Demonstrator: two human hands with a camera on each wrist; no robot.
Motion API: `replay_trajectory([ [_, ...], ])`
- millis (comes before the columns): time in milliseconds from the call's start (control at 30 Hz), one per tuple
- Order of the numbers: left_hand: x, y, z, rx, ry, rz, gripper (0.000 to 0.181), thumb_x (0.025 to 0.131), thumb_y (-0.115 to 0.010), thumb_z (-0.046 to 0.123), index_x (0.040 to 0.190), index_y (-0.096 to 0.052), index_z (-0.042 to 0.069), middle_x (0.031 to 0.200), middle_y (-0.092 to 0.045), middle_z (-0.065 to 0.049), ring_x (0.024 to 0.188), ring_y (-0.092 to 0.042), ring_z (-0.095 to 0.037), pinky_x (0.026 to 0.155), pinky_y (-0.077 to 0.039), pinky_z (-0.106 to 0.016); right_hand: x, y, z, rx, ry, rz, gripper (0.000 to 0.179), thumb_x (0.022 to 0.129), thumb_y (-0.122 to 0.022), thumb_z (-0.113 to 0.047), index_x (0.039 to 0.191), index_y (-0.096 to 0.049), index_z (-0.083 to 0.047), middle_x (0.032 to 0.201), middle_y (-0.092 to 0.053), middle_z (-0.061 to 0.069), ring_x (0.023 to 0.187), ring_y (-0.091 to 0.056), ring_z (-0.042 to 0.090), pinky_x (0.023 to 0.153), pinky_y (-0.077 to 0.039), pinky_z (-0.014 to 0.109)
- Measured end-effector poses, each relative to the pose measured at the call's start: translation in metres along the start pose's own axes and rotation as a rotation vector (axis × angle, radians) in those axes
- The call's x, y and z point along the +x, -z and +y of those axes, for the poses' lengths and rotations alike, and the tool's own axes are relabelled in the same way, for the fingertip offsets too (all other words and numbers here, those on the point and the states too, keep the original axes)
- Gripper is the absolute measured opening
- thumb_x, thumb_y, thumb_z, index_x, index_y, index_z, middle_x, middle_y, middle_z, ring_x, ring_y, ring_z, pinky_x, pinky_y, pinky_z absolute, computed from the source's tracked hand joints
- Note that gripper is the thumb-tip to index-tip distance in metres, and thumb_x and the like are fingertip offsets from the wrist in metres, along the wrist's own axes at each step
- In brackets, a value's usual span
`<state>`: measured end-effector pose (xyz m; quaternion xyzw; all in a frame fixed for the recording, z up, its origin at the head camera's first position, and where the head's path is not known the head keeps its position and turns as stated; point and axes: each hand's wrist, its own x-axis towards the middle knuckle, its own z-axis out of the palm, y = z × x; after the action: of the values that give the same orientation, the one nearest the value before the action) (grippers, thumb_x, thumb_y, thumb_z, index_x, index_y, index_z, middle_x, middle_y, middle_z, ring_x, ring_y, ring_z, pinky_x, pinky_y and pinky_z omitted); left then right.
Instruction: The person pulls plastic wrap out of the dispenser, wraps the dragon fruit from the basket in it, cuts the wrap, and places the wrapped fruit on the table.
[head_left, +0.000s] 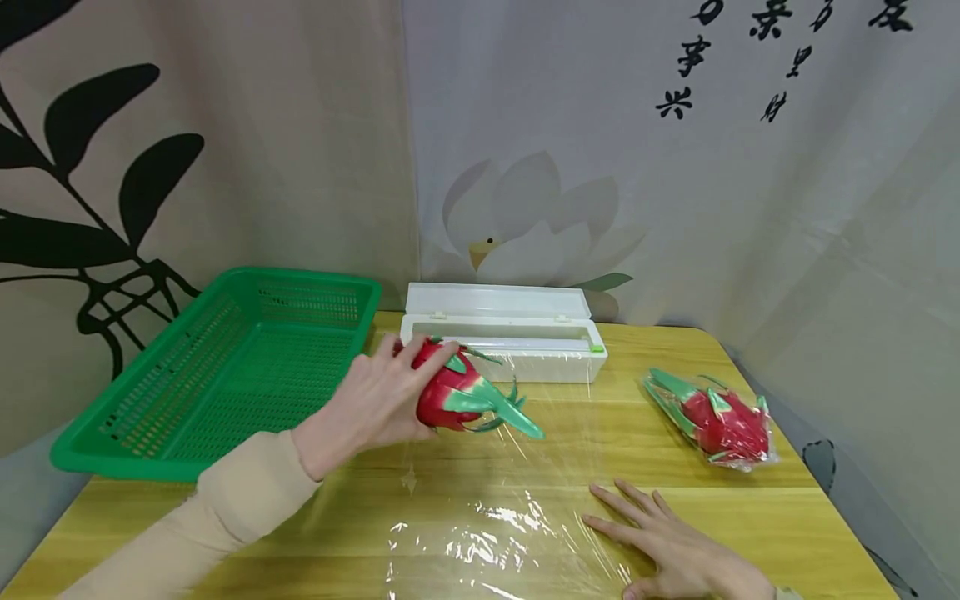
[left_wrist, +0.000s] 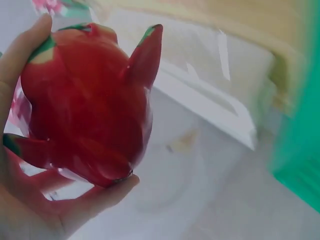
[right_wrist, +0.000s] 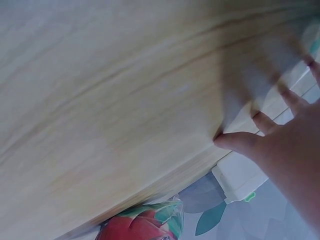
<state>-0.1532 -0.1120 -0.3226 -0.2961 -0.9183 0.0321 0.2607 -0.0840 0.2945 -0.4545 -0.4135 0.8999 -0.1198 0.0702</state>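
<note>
A red dragon fruit with green leaf tips (head_left: 457, 396) is gripped by my left hand (head_left: 378, 396) above the table, in front of the white dispenser. In the left wrist view, thumb and fingers curl round the dragon fruit (left_wrist: 90, 105). A clear sheet of cling film (head_left: 487, 517) stretches from the dispenser toward the table's front edge, glossy and wrinkled. My right hand (head_left: 675, 546) lies with fingers spread at the film's right edge. In the right wrist view, the fingertips of the right hand (right_wrist: 280, 135) touch the wooden surface.
The white cling film dispenser (head_left: 517, 367) stands at the back with its lid raised. A green plastic basket (head_left: 82, 454) sits at the left. Another dragon fruit wrapped in film (head_left: 723, 421) lies at the right of the wooden table (head_left: 795, 533). A printed curtain (head_left: 540, 100) hangs behind.
</note>
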Motion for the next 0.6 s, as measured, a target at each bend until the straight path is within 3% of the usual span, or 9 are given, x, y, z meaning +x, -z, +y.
replay_trajectory([
  [33,0.002,-0.001,0.008,0.009,-0.007,-0.016,0.106,0.048,-0.083,0.067,0.135,-0.045,0.020,0.117,-0.062,-0.014,0.090,-0.060,-0.035,0.049,-0.055,-0.034,0.000,0.000,0.000,0.001,-0.003,-0.003,0.077,0.082,-0.058,-0.061,0.148,-0.034,-0.028,0.156,-0.027,0.013,0.139,0.027,-0.007,0.098,-0.027,0.074],
  [67,0.003,-0.003,0.016,0.017,-0.010,-0.035,0.107,0.048,-0.082,0.068,0.136,-0.044,0.020,0.117,-0.062,-0.013,0.091,-0.061,-0.035,0.049,-0.055,-0.034,0.000,0.000,0.000,-0.015,0.001,0.000,0.078,0.082,-0.058,-0.062,0.148,-0.034,-0.028,0.156,-0.028,0.013,0.139,0.027,-0.007,0.088,-0.033,0.075],
  [333,0.009,-0.019,0.075,-0.017,-0.021,-0.164,0.112,0.051,-0.074,0.078,0.140,-0.037,0.020,0.119,-0.062,-0.015,0.094,-0.062,-0.034,0.047,-0.053,-0.029,0.000,0.001,-0.001,-0.005,-0.025,-0.015,0.077,0.082,-0.058,-0.062,0.148,-0.033,-0.029,0.157,-0.026,0.011,0.141,0.021,0.001,0.091,-0.031,0.076],
  [600,0.007,-0.036,0.107,0.033,0.014,-0.298,0.111,0.055,-0.068,0.082,0.141,-0.035,0.021,0.120,-0.062,-0.016,0.105,-0.059,-0.033,0.052,-0.054,-0.026,-0.001,0.000,0.000,-0.002,-0.012,0.004,0.076,0.083,-0.057,-0.062,0.148,-0.034,-0.029,0.155,-0.030,0.013,0.144,0.012,0.013,0.090,-0.031,0.076],
])
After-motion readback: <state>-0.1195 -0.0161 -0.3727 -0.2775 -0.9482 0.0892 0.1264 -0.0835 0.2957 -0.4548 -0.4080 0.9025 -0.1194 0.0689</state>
